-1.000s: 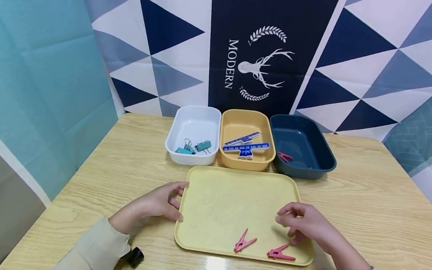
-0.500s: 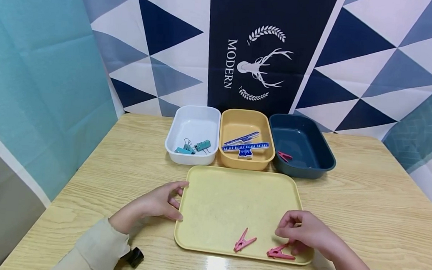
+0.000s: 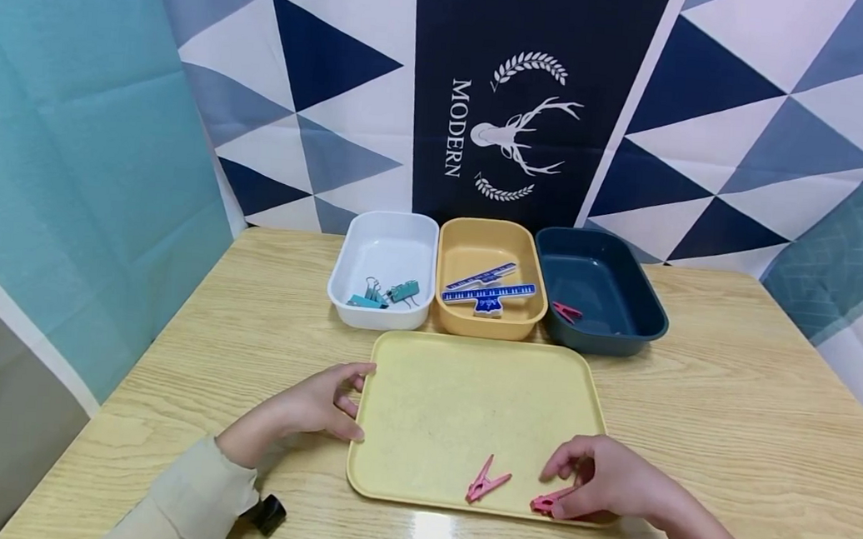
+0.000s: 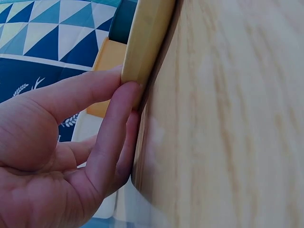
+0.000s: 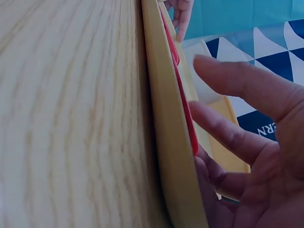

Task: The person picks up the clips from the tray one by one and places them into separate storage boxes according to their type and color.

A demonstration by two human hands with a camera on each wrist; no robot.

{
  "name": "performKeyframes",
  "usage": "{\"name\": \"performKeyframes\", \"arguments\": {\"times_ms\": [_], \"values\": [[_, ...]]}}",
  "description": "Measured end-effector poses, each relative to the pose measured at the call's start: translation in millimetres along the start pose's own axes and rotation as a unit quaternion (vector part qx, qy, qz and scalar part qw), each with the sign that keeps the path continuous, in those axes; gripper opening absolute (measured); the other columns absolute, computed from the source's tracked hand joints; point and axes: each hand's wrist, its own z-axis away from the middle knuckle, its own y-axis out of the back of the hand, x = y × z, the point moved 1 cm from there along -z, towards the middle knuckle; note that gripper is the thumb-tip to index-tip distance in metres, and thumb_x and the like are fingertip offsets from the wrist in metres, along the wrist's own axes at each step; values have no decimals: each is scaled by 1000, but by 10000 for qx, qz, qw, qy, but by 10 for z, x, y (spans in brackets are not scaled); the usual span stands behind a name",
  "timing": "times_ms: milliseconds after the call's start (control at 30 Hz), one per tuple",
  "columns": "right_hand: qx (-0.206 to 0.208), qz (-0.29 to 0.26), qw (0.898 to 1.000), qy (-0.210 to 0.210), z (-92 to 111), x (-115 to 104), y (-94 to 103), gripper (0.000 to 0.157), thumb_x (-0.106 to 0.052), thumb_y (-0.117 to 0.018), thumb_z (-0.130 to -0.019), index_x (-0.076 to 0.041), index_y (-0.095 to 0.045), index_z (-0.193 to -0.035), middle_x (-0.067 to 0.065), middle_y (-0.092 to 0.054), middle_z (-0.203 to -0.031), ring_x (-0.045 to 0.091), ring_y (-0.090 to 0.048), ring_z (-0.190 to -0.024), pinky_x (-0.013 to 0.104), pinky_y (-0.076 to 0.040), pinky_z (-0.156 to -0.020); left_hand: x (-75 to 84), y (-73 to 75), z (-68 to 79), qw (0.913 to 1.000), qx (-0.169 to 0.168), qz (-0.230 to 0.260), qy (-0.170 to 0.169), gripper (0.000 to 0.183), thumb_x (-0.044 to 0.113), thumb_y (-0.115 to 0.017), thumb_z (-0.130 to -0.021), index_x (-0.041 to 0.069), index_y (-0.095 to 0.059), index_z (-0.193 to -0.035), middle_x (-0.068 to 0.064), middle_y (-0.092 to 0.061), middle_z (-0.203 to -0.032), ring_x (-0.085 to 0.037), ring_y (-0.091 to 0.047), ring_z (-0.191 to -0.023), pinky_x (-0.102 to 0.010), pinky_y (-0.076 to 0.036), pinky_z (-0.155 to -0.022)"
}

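Note:
My left hand (image 3: 315, 399) rests at the left rim of the yellow tray (image 3: 430, 403). In the left wrist view, its thumb and a finger touch the tray's edge (image 4: 147, 47). Over the tray's front right corner, my right hand (image 3: 612, 482) is spread around a pink clothespin (image 3: 543, 504), partly hiding it. In the right wrist view, thumb and fingers stand apart beside this clothespin (image 5: 186, 111), a fingertip close to it. A second pink clothespin (image 3: 487, 482) lies to the left on the tray, near its front edge.
Behind the tray stand three bins in a row. The white bin (image 3: 385, 233) holds several teal binder clips (image 3: 402, 291). Blue-and-white ruler-shaped clips (image 3: 488, 293) lie in the orange bin (image 3: 478, 243). In the dark blue bin (image 3: 612, 270) is a red clothespin (image 3: 567, 312).
My right hand has lowered toward the tray's front right corner and moved over the clothespin there, its thumb passing in front of it. The left hand has stayed at the tray's rim.

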Motion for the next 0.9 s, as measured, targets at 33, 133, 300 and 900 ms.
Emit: {"name": "performKeyframes", "arguments": {"times_ms": [33, 133, 300, 900], "values": [[-54, 18, 9999, 115, 5, 4, 0, 30, -14, -83, -67, -6, -68, -91, 5, -53, -79, 15, -47, -69, 24, -39, -57, 0, 1, 1, 10000, 11, -7, -2, 93, -9, -78, -65, 3, -30, -143, -15, -36, -117, -23, -50, -88, -35, -54, -67], [-175, 73, 9991, 366, 13, 4, -4, 28, -14, -83, -66, -6, -69, -89, 4, -54, -79, 12, -47, -70, 23, -40, -57, 1, 1, 3, 10000, 20, -5, -3, 93, -9, -78, -65, 3, -30, -143, -15, -36, -117, -23, -50, -89, -35, -54, -67], [-268, 205, 9988, 367, 10, -10, -10, 21, -14, -83, -67, -8, -71, -83, 1, -59, -79, 8, -49, -69, 22, -42, -57, 5, -4, 6, 10000, 31, 23, -14, 92, -10, -78, -65, 3, -31, -143, -16, -36, -117, -23, -51, -88, -36, -54, -67], [144, -288, 9988, -363, -28, -5, 17, 22, -15, -81, -70, -4, -70, -86, 4, -56, -71, 14, -50, -64, 21, -43, -52, 0, -8, 8, 10000, 46, -37, -29, 91, -10, -78, -65, 3, -31, -143, -15, -37, -116, -23, -52, -88, -35, -54, -67]]}}
